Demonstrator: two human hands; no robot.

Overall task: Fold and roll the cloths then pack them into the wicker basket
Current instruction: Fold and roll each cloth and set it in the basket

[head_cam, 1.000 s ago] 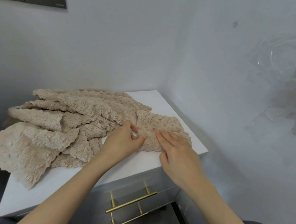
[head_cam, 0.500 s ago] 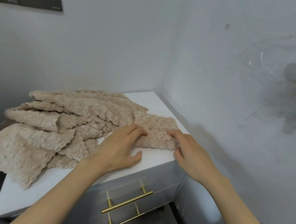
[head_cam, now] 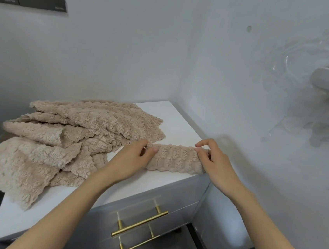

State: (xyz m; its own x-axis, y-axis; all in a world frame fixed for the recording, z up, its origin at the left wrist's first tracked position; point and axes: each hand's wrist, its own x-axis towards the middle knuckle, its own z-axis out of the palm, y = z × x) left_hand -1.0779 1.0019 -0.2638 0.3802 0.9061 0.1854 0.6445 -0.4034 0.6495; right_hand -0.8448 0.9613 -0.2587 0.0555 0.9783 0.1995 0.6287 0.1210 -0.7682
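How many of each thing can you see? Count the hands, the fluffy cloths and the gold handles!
2 hands: left hand, right hand
1 folded cloth, pinched at both ends by the hands
1 heap of loose cloths, too overlapped to count singly
2 gold handles
Total: 6
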